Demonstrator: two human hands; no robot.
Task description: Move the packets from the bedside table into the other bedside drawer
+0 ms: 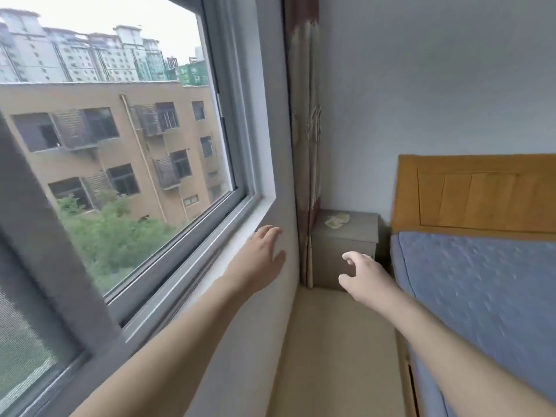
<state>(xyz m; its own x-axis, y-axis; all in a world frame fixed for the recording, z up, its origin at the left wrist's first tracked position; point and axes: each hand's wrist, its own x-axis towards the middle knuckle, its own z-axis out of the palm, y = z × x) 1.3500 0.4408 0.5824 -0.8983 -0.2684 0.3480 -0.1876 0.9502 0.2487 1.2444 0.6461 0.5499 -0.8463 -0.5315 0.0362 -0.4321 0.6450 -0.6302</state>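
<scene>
A grey bedside table [346, 236] stands in the far corner between the curtain and the bed. A few pale yellowish packets [336, 221] lie on its top near the left edge. My left hand [261, 257] reaches forward with straight fingers against the white wall below the window sill, holding nothing. My right hand [365, 276] is stretched out in front of the table's face, fingers loosely spread and curved, empty, well short of the packets. No second bedside table or drawer is in view.
A large window [120, 145] fills the left side, with its sill [240, 224] at hand height. A patterned curtain [304, 130] hangs in the corner. A bed with a blue cover [487, 296] and wooden headboard [475, 191] bounds a narrow floor strip [337, 356].
</scene>
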